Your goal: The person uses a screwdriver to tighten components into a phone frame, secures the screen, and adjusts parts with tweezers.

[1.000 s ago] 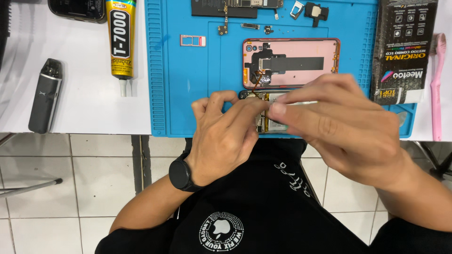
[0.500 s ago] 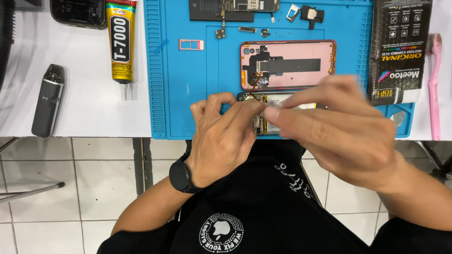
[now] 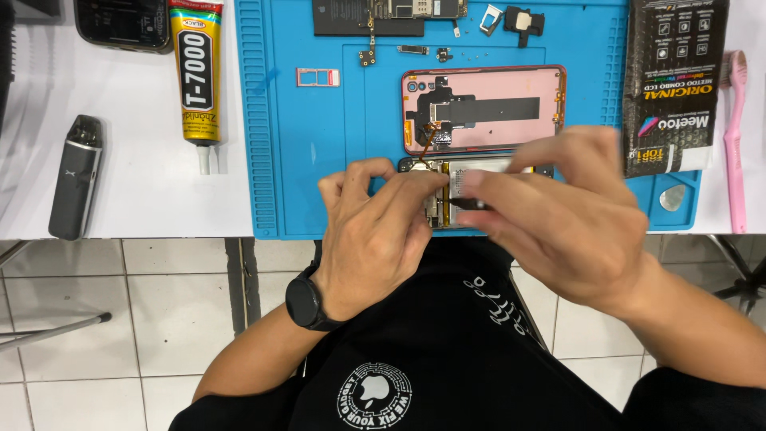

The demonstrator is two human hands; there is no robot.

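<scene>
A person in a black shirt sits at a white table, seen from above. Nearest the body, the left hand, a black watch on its wrist, curls over the near end of an opened phone at the front edge of a blue work mat, fingers closed to pin it down. The right hand, slightly blurred, pinches a thin dark tool whose tip points into the phone's exposed inside.

Just beyond lies the pink phone back cover, joined to the phone by a thin orange ribbon cable. A slip of the tool tip could scratch a part or tear that cable, and tugging the phone toward the table edge could strain it

Farther off sit a card tray, a dark circuit board and tiny loose parts, which a stray sleeve might scatter. To the left lie a yellow glue tube and a grey pocket device; to the right, a black box and a pink toothbrush
</scene>
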